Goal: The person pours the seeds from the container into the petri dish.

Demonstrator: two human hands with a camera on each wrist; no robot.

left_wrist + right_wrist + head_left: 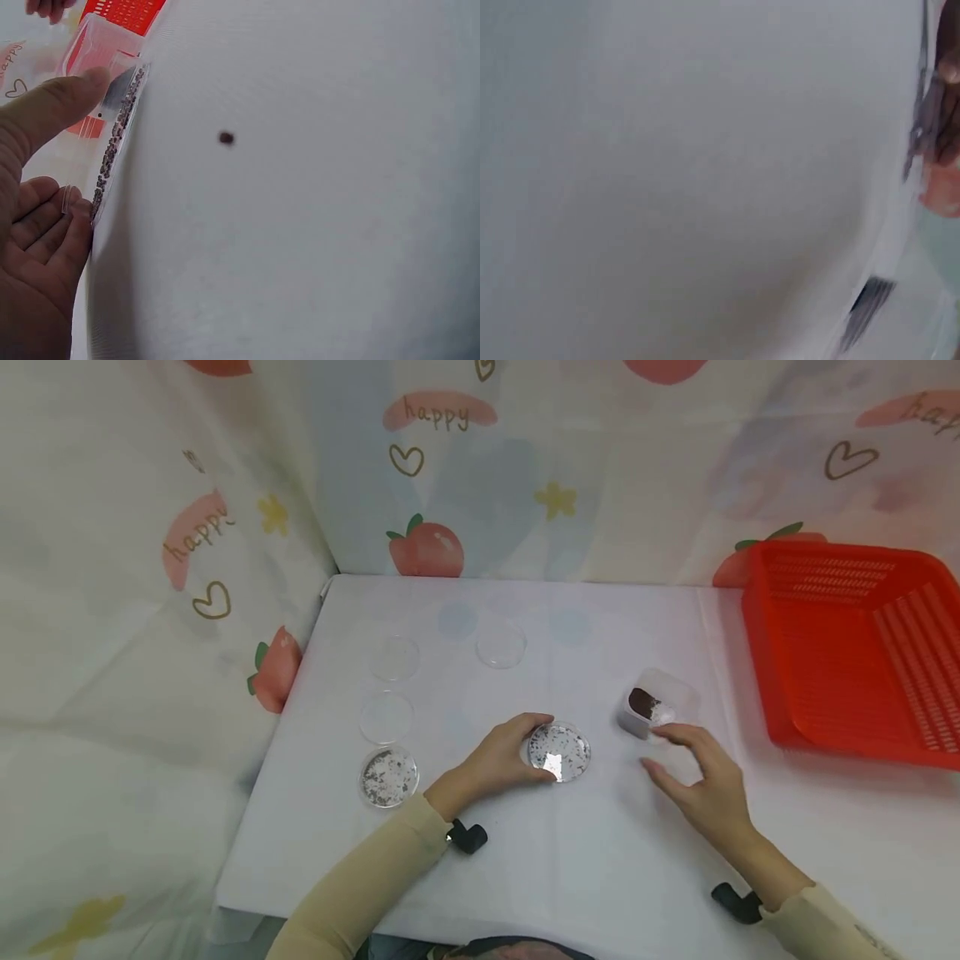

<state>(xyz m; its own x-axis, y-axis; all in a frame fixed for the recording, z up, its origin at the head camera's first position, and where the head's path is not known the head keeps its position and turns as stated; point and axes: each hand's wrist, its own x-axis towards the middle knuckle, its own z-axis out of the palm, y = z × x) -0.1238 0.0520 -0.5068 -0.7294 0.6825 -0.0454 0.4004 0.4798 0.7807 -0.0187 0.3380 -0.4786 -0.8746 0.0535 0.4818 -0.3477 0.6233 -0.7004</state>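
My left hand [504, 758] holds a clear round petri dish [559, 751] by its rim, thumb at the near side and fingers at the far side. Dark grains are scattered over the dish's bottom. Edge-on in the left wrist view, the dish [114, 154] sits between thumb and fingers. To its right, my right hand [708, 785] hovers with thumb and fingers apart. Its fingertips are by a small translucent tub [636, 723] part-filled with dark grains, its clear lid [681, 689] folded back. Whether they touch the tub I cannot tell.
Another dish [389, 777] with dark grains lies left of my left forearm. Behind it are clear round dish pieces [386, 717], [394, 658], and one more clear dish piece [501, 643] farther right. A red plastic basket [780, 693] stands at the right; patterned cloth [600, 468] hangs behind.
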